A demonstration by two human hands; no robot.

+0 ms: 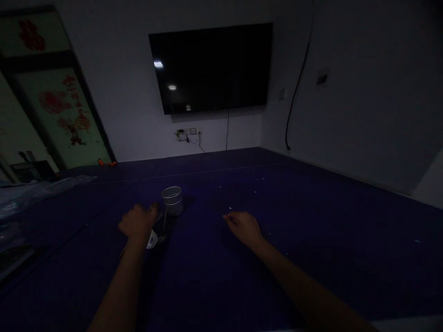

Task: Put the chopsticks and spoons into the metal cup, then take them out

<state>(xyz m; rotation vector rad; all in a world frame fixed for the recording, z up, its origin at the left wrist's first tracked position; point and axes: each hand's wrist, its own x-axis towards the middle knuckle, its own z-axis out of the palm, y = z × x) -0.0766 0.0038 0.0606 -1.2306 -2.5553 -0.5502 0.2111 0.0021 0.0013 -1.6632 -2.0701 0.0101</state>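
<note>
My left hand (136,222) is closed, its fingers curled at the left of a metal cup (173,199). Something small and brownish shows at its fingertips, too dark to name. The cup stands upright on the dark blue surface (207,267). Beside my left wrist lies a white piece with a blue mark (151,240), partly hidden by the wrist. A thin metal utensil, perhaps a spoon (162,237), leans up toward the cup's side. My right hand (245,227) is pinched low over the surface, close to a small white scrap (230,208). Whatever its fingertips hold is hidden.
Several tiny white bits (255,192) are scattered on the surface. Clear plastic sheeting (44,191) lies at the left, and small orange objects (107,163) sit at the far edge. A television (214,69) hangs on the wall, above sockets with cables (188,133). The room is dim.
</note>
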